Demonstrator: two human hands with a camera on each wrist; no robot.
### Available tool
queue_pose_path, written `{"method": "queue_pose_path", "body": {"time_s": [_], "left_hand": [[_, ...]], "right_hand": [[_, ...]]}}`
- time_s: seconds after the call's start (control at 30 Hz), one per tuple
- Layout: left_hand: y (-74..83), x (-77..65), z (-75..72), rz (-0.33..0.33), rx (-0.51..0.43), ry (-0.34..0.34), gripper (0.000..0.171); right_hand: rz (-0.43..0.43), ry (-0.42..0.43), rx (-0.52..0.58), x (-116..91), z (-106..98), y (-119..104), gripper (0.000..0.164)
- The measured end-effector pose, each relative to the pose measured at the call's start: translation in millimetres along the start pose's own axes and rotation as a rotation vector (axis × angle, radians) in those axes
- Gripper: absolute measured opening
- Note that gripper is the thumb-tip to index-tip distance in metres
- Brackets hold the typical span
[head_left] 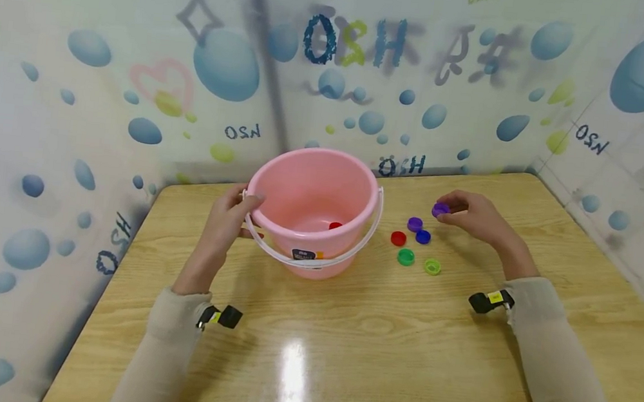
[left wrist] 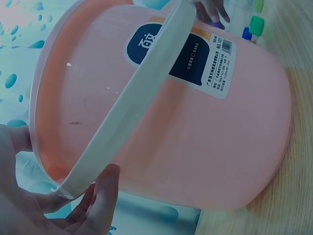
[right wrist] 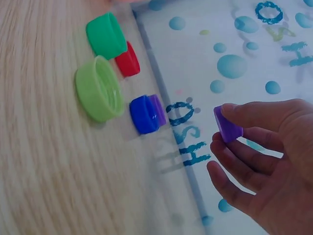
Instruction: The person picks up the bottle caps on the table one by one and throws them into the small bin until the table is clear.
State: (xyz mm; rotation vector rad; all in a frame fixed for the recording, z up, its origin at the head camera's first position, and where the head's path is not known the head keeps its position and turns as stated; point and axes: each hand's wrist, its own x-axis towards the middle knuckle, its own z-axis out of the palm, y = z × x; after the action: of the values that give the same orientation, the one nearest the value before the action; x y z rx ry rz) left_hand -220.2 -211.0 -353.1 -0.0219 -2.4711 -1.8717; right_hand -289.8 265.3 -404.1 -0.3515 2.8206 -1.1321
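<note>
A pink bucket (head_left: 305,190) with a white handle (head_left: 316,264) stands on the table, tipped slightly in the head view. My left hand (head_left: 227,214) grips its rim on the left, beside the handle's end. Inside lies a red cap (head_left: 335,226), partly hidden by the front wall. To the bucket's right, my right hand (head_left: 474,217) pinches a purple bottle cap (right wrist: 227,125) between thumb and fingers. Near it on the table are a second purple cap (head_left: 415,224), a blue cap (head_left: 423,237), a red cap (head_left: 398,238), a green cap (head_left: 406,257) and a light green cap (head_left: 432,266).
The wooden table (head_left: 377,349) meets a patterned curtain (head_left: 368,89) behind the bucket, with more of it at both sides. Small black cameras sit on both wrists. Bright glare shows on the tabletop in front.
</note>
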Motion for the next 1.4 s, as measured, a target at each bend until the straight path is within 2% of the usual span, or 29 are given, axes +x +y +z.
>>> {"method": "queue_pose_path", "body": {"time_s": [0.23,0.87,1.07,1.4], "left_hand": [[-1.9,-2.4,-2.2,0.002,-0.01,0.003,0.047],[0.2,-1.1,-0.3,0.027,-0.012,-0.017,0.052],[0.6,-0.6,-1.2,0.015,-0.005,-0.011,0.052],[1.1,0.3,-2.6,0.011,0.004,-0.014,0.054]], "right_hand": [[-0.063,0.012,-0.002,-1,0,-21,0.05],[-0.139,0.108,0.0,-18,-4,-63,0.041],[-0.164,0.104,-0.02,-11,-4,-72,0.045],[-0.289,0.086,-0.093,1,-17,-101,0.037]]}}
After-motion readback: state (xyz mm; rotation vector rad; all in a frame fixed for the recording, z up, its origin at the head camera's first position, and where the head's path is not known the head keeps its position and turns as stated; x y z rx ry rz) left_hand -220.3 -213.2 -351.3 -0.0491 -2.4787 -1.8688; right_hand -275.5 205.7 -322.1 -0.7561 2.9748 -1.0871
